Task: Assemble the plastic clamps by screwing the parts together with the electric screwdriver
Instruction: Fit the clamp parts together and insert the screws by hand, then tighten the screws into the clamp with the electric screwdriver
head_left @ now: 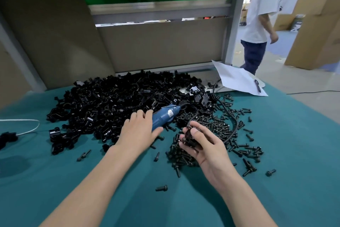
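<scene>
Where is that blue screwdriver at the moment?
Head view, middle of the table: the blue screwdriver lies between the pile of black clamp parts and the loose screws, its near end in the left hand.

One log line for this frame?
left hand: grips blue screwdriver | right hand: holds clamp part | screws: loose on green mat

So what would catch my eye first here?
The heap of black plastic clamp parts at the back of the teal table, with loose black screws scattered to its right. In front, the left hand grips a blue electric screwdriver while the right hand holds one clamp.
</scene>
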### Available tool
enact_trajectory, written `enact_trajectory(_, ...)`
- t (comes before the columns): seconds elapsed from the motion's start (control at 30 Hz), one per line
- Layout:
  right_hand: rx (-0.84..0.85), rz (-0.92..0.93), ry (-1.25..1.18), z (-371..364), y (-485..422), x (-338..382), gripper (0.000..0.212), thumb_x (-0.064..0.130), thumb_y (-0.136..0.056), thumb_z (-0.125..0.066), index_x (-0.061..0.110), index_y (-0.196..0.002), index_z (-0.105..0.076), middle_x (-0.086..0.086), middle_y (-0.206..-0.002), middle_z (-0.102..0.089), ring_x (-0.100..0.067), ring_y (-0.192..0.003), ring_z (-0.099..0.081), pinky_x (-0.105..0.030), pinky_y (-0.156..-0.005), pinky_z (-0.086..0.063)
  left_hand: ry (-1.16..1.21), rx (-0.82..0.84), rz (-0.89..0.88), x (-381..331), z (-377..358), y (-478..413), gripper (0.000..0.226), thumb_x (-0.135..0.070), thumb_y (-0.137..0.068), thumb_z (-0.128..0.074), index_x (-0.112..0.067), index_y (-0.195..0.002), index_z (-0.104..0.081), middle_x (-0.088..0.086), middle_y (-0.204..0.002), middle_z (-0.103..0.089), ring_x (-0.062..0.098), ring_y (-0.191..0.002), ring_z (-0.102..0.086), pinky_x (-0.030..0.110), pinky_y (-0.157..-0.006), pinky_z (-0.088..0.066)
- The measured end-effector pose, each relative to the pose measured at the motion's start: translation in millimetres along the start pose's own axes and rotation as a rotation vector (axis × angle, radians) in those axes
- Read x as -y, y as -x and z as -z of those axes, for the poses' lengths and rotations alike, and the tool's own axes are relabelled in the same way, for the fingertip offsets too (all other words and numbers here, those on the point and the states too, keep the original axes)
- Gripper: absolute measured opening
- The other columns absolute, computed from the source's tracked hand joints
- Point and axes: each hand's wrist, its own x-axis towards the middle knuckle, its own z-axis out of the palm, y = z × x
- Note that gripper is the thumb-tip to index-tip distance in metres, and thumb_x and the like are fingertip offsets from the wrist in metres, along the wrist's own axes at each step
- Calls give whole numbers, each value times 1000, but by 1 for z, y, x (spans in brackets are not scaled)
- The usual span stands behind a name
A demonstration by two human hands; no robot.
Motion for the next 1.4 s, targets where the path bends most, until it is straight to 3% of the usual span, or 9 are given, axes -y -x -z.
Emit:
enact_trajectory(0.2,-9,-6,-3,-1,0,-1,23,15,-76,-76,11,-99,-80,-20,-101,-75,-30,-87,-72,-38,-76,-63,-73,92,41,-5,-3,-24,57,-57,-97,-51,-13,-132,-44,8,-127,-56,27,-120,-47,35,-84,-42)
enact_trajectory(0.43,-71,7,-52,-1,0,1,18,3,-95,-64,3,-111,-71,-19,-97,-75,-29,-83,-74,-38,-73,-64,-382,-34,-65,-7,-11,-6,79,-61,-101,-39,-4,-152,-22,10,-127,-64,30,-119,-52,41,-95,-37)
enact_trajectory(0.53,-69,5,-61,-1,1,1,25,8,-86,-70,4,-110,-72,-20,-99,-75,-29,-84,-74,-38,-73,-64,-322,-9,-102,-2,-5,-6,74,-58,-103,-37,-4,-152,-23,9,-130,-62,30,-119,-51,41,-97,-36)
enact_trajectory(0.6,-54,9,-71,0,2,2,26,12,-80,-73,7,-105,-77,-21,-102,-75,-30,-86,-75,-37,-73,-64,-39,-40,-87,2,3,-1,70,-57,-105,-33,-9,-154,-19,9,-126,-61,27,-113,-52,38,-90,-41)
enact_trajectory(0.73,25,2,-53,-1,1,-3,21,15,-79,-76,14,-100,-81,-20,-105,-75,-31,-92,-75,-38,-78,-63,927,-98,46,13,35,11,46,-49,-104,-44,-37,-145,-27,-8,-101,-64,7,-81,-65,23,-65,-51)
enact_trajectory(0.83,81,-16,17,-4,2,-8,29,17,-71,-83,14,-100,-80,-21,-107,-75,-33,-94,-75,-38,-78,-63,1691,-174,269,11,52,15,27,-28,-101,-57,-13,-123,-52,-2,-88,-68,13,-72,-69,35,-71,-59)
enact_trajectory(0.93,102,-33,79,-3,3,-12,36,20,-68,-86,12,-102,-80,-22,-108,-75,-33,-94,-74,-39,-80,-63,2186,-184,336,9,46,27,17,-24,-92,-68,-13,-100,-57,0,-75,-63,14,-63,-62,34,-63,-58)
enact_trajectory(1.1,60,-27,89,-2,1,-12,29,16,-73,-81,12,-102,-80,-22,-109,-75,-34,-96,-74,-38,-79,-63,2553,-261,494,12,10,45,20,-27,-89,-73,-15,-84,-58,-3,-69,-59,11,-56,-59,29,-62,-57)
enact_trajectory(1.4,36,-44,137,-6,1,-13,37,14,-79,-76,14,-116,-77,-20,-114,-75,-31,-100,-75,-37,-80,-63,2622,-390,719,12,-15,48,15,-20,-96,-67,-14,-86,-57,-4,-67,-60,11,-55,-60,31,-66,-58)
